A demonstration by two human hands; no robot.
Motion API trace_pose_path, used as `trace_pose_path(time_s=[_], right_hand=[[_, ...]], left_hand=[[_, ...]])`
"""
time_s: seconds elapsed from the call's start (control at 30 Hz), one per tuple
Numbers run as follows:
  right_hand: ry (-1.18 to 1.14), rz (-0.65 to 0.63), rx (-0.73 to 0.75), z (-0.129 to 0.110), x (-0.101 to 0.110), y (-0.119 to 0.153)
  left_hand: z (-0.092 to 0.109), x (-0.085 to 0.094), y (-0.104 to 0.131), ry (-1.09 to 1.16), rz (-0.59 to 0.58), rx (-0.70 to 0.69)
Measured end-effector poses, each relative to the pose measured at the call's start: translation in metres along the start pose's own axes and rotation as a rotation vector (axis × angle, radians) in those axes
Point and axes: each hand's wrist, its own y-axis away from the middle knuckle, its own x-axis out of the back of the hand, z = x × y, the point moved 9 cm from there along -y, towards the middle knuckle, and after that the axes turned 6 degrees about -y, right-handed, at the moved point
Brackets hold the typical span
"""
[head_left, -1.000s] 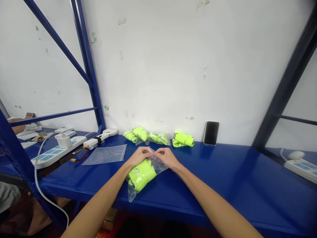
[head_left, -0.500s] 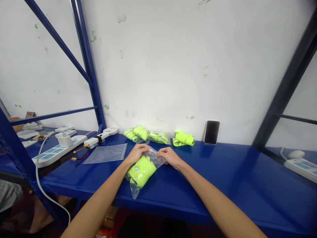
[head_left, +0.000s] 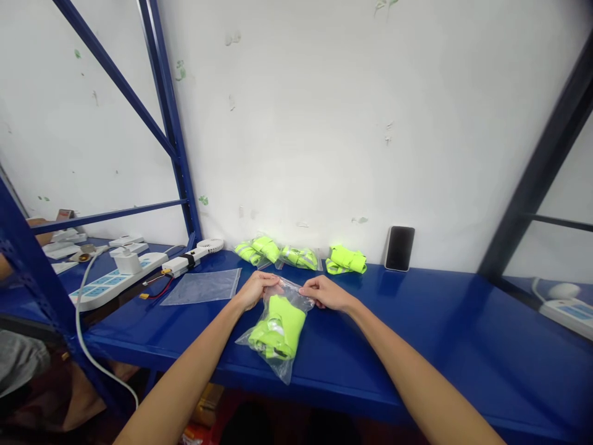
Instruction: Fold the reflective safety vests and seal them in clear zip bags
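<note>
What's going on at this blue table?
Someone is working with both bare hands on a clear plastic bag that holds a folded neon-yellow bundle. The left hand and the right hand each pinch its top edge. A flat plastic bag lies to the left, and more neon bundles sit along the wall, near an upright phone.

Along the blue surface's (head_left: pixel 417 334) back edge lie bagged fluorescent-yellow bundles (head_left: pixel 300 258), a loose fluorescent-yellow bundle (head_left: pixel 346 259) and an upright phone (head_left: pixel 399 248); toward its left edge, a flat clear bag (head_left: pixel 202 287), handheld fan (head_left: pixel 212 245) and power strip (head_left: pixel 109 284).
</note>
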Motion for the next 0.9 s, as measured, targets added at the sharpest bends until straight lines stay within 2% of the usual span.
trace_pose_path(time_s=[0.13,0.3,0.47,0.57,0.7,0.9], right_hand=[[-0.035,-0.014,0.031,0.001,0.001,0.0],[0.07,-0.096,0.092,-0.013,-0.016,0.002],[0.188,-0.153,0.126,-0.018,-0.031,0.002],[0.269,-0.11,0.152,-0.019,-0.03,0.0],[0.26,-0.099,0.148,-0.017,-0.028,0.0],[0.13,-0.177,0.0,-0.003,-0.03,0.002]], left_hand=[[-0.002,-0.003,0.003,-0.01,-0.029,0.041],[-0.004,-0.02,0.014,-0.118,-0.249,0.136],[0.003,-0.032,0.017,-0.361,-0.328,0.06],[0.012,-0.036,0.016,-0.503,-0.326,-0.065],[0.015,-0.034,0.014,-0.631,-0.271,-0.131],[0.013,-0.032,0.014,-0.715,-0.19,-0.179]])
